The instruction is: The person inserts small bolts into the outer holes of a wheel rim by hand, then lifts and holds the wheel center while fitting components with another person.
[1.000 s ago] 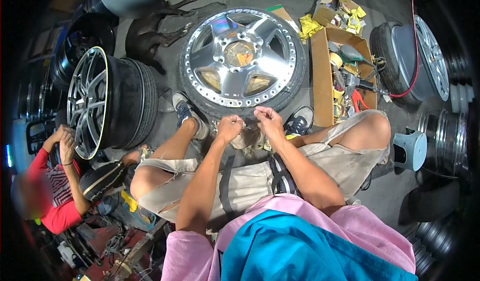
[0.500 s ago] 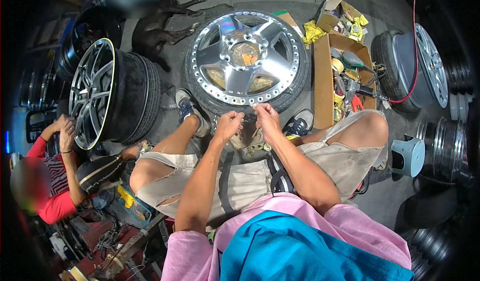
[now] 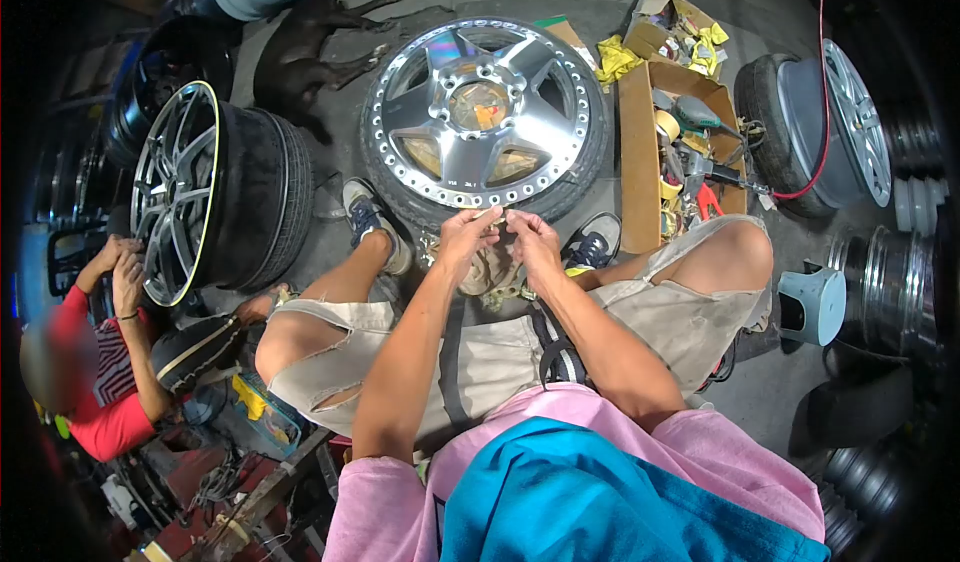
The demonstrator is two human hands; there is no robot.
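A silver alloy wheel (image 3: 420, 112) with a ring of small holes round its rim lies face up in front of me, resting on a dark tyre (image 3: 560, 194). At the near edge of the rim, my left hand (image 3: 468, 237) is closed in a pinch. Just to its right, my right hand (image 3: 534, 245) pinches too, its fingertips close to the left ones. Whatever sits between the fingers is too small to make out. Below the hands, between my shoes, lies a crumpled tan piece of cloth or paper (image 3: 487, 274).
On the right stands a cardboard box (image 3: 640, 162) of tools and tape rolls; behind it are yellow cloths (image 3: 617, 60). A dog (image 3: 300, 52) lies at the back left. Another wheel (image 3: 265, 197) stands left, beside a person in a red top (image 3: 130, 427). A red hose (image 3: 824, 112) hangs right.
My left hand has risen slightly towards the rim and its fingers now reach nearer the right hand. My right hand stays almost in place. The whole view has shifted a little.
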